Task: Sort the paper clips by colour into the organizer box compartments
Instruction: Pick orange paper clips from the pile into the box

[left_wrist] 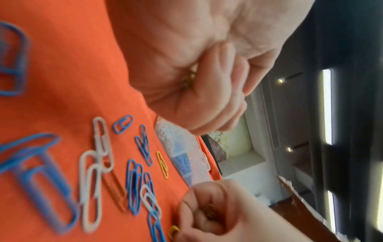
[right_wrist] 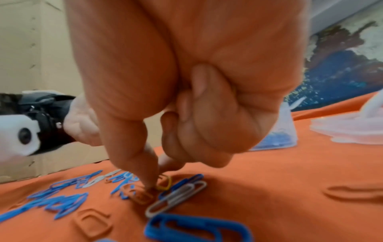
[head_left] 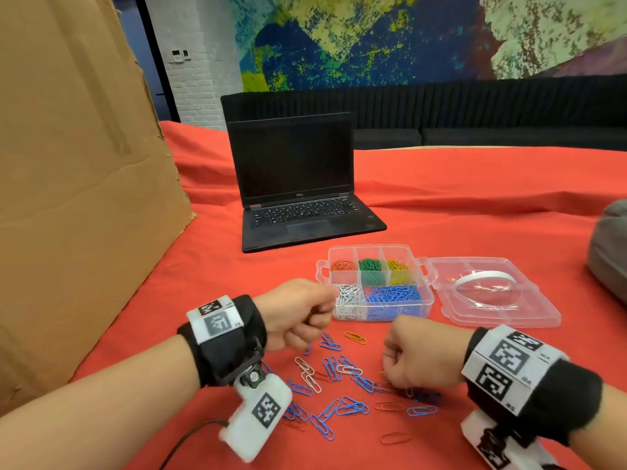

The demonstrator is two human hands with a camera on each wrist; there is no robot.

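Observation:
The clear organizer box (head_left: 322,270) lies open on the red cloth, with red, green, yellow, white and blue clips in separate compartments. Loose blue paper clips (head_left: 339,409), white ones (head_left: 308,372), red ones (head_left: 395,437) and one yellow clip (head_left: 355,337) are scattered in front of it. My left hand (head_left: 298,315) hovers curled beside the white compartment; the left wrist view shows yellow clips (left_wrist: 189,79) gripped in its palm. My right hand (head_left: 412,356) is low over the pile. Its thumb and forefinger pinch a yellow clip (right_wrist: 164,182) lying on the cloth, and more yellow clips (left_wrist: 210,211) sit in its curled fingers.
The box's clear lid (head_left: 529,317) lies to the right with a white tape ring (head_left: 481,275) on it. Behind the box stands an open black laptop (head_left: 298,184). A tall cardboard sheet (head_left: 78,181) walls off the left. A grey object (head_left: 610,252) sits at the right edge.

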